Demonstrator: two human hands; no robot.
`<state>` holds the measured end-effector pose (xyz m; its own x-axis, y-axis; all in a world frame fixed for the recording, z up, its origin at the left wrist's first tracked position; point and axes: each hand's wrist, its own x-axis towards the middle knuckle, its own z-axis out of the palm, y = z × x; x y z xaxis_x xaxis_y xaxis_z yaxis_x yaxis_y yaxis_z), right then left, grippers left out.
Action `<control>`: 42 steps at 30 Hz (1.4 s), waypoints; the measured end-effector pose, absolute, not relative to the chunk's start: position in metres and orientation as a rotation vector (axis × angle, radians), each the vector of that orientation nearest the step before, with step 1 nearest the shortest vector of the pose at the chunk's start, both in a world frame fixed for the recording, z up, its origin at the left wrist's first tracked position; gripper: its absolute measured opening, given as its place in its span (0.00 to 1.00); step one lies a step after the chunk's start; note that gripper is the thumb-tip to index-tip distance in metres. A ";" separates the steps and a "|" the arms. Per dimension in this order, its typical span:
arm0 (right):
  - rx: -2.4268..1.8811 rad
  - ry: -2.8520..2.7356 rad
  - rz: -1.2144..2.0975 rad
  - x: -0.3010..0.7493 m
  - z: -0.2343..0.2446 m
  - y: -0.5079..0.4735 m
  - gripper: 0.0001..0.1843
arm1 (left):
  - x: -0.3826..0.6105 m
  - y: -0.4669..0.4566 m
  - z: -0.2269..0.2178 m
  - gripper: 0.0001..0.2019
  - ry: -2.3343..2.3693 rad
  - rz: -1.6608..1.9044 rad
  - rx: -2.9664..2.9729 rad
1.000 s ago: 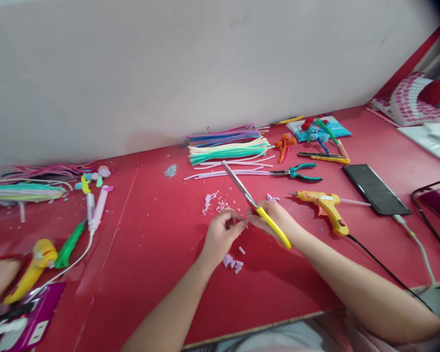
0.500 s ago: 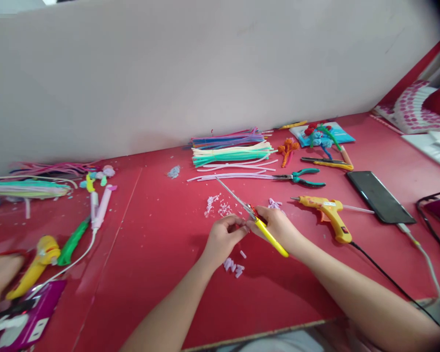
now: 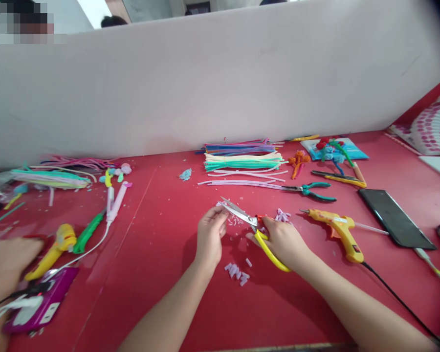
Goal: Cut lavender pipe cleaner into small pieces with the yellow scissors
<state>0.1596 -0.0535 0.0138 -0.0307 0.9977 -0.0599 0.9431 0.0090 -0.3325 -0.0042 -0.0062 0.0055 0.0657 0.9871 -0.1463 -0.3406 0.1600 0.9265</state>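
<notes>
holding scissors (image 3: 254,221); fingers (image 3: 270,226) (right hand (image 3: 286,238)) round handles (image 3: 269,254)

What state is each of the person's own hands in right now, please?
Left hand: fingers closed in a pinch by the blades; what they hold, if anything, cannot be told.
Right hand: closed, holding the yellow-handled scissors.

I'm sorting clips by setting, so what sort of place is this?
Probably a craft workspace: bundled pipe cleaners lie near a partition, a yellow glue gun rests on the red tabletop, and the right hand holds scissors.
</notes>
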 end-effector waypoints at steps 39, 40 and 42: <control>-2.076 -2.161 0.355 0.159 0.006 -0.053 0.25 | -0.004 -0.007 0.006 0.06 0.961 1.261 0.807; -2.078 -2.160 0.352 0.159 0.006 -0.053 0.25 | -0.004 -0.007 0.006 0.06 0.956 1.263 0.810; -2.082 -2.161 0.346 0.159 0.006 -0.053 0.25 | -0.004 -0.007 0.006 0.06 0.950 1.263 0.816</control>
<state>0.1589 -0.0533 0.0061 -0.0458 0.9964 -0.0707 0.9687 0.0270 -0.2466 -0.0041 -0.0069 0.0064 0.0476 0.9904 -0.1296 -0.3991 0.1378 0.9065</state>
